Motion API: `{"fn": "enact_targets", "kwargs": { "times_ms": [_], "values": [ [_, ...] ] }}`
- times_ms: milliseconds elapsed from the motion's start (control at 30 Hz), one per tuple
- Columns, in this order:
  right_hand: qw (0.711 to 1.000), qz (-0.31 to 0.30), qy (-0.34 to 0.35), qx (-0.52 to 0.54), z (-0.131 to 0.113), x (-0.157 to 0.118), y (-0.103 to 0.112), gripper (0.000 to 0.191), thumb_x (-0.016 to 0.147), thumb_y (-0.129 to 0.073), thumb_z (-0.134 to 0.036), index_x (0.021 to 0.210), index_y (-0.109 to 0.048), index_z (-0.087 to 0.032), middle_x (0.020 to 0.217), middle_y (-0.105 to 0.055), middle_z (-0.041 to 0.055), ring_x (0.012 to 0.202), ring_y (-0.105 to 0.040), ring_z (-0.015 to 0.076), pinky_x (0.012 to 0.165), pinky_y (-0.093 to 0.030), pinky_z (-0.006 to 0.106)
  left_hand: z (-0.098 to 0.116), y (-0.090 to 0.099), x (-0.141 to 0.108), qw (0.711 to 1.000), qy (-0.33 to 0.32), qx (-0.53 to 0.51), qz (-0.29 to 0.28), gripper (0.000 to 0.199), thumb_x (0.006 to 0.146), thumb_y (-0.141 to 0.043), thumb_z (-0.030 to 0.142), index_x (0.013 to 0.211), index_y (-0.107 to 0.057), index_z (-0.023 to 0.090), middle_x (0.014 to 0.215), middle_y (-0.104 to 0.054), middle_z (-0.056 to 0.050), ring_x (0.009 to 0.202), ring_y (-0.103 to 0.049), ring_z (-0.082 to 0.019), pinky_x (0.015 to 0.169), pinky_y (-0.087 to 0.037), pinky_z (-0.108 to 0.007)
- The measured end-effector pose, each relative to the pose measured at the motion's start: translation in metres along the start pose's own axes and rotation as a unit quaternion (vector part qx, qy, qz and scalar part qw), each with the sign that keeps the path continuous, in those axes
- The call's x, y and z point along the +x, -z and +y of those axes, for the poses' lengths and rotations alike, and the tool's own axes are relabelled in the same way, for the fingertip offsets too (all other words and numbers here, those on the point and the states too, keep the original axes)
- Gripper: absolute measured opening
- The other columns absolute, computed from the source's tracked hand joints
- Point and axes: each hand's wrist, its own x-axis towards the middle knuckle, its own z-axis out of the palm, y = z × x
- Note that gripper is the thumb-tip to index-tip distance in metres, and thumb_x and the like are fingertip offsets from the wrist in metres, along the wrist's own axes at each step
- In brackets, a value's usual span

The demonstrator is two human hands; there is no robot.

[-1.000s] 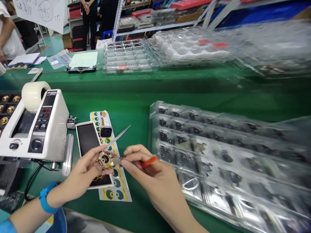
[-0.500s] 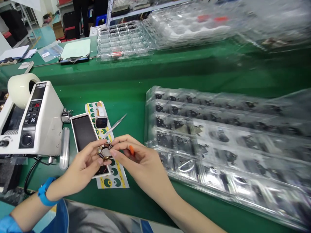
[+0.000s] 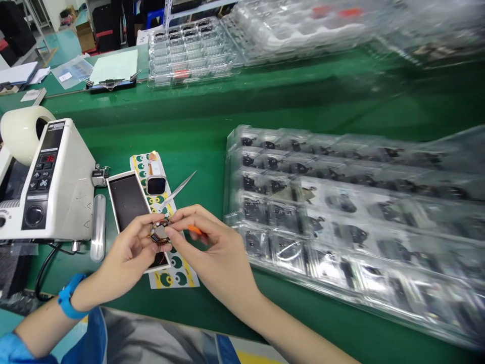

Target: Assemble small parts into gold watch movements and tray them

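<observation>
1. Over the near half of the white-rimmed box (image 3: 127, 199), reaching in from the lower left with the left hand (image 3: 131, 253): palm turned inward, fingers curled, wrist ringed by a blue band (image 3: 71, 297).
2. To the right of the box, coming in from the lower right with the right hand (image 3: 214, 250): back of the hand upward, fingers bent toward the left hand.
3. Above the box's right edge, grasped around the rim by the left thumb and fingers: a round component (image 3: 159, 233). At its right side, close together, the tips of the right thumb and forefinger; exact contact hard to tell.
4. Small and ring-like, with a dark, coppery rim, a pale grey centre and tiny dark parts around it; finer detail too small to make out.
5. Right of the box, clasped among the right fingers: an orange piece (image 3: 196, 230), mostly hidden.
6. Partly beneath the box, a sticker sheet (image 3: 175, 279); just right of the box, over that sheet, a smartwatch (image 3: 156, 185) and a pointed silver tool (image 3: 178, 190).
</observation>
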Motion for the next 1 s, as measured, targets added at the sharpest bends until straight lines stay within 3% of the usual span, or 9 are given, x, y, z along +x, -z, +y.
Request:
{"fn": "enact_targets", "kwargs": {
  "times_ms": [200,500,867,1000],
  "values": [
    [1.000,0.020,0.014,-0.017,0.001,-0.002,-0.005,0.016,0.081,-0.061,-0.015,0.067,-0.064,-0.021,0.078,-0.063,0.0011,0.064,-0.057,0.0121,0.056,-0.047,0.025,0.002,-0.004,0.003,1.000,-0.006,0.005,-0.001,0.026,0.092,-0.059,0.021,0.117,-0.057,0.023,0.111,-0.071,-0.007,0.101,-0.067,-0.014,0.091,-0.052,-0.025],
    [0.998,0.041,0.018,-0.037,0.003,-0.002,-0.008,0.017,0.082,-0.060,-0.016,0.066,-0.059,-0.021,0.076,-0.062,0.0006,0.060,-0.053,0.0118,0.054,-0.045,0.026,-0.002,-0.007,0.007,1.000,-0.011,0.009,0.012,0.027,0.090,-0.063,0.032,0.113,-0.053,0.021,0.108,-0.071,-0.010,0.104,-0.069,-0.022,0.088,-0.055,-0.034],
    [0.995,0.049,0.061,-0.060,0.006,-0.004,-0.015,0.019,0.084,-0.058,-0.011,0.068,-0.056,-0.021,0.080,-0.060,0.0007,0.068,-0.059,0.0121,0.060,-0.049,0.025,-0.002,-0.012,0.009,0.999,-0.002,0.007,0.051,0.030,0.086,-0.069,0.036,0.106,-0.052,0.021,0.090,-0.072,-0.004,0.089,-0.071,-0.018,0.080,-0.055,-0.028],
    [0.990,0.038,0.109,-0.078,0.009,-0.007,-0.015,0.018,0.086,-0.057,-0.007,0.075,-0.056,-0.022,0.083,-0.061,0.0011,0.075,-0.062,0.0132,0.064,-0.050,0.025,-0.003,-0.011,0.011,0.996,0.001,0.017,0.084,0.034,0.081,-0.073,0.041,0.099,-0.054,0.020,0.076,-0.069,0.000,0.074,-0.068,-0.015,0.072,-0.055,-0.025]
  ]
}}
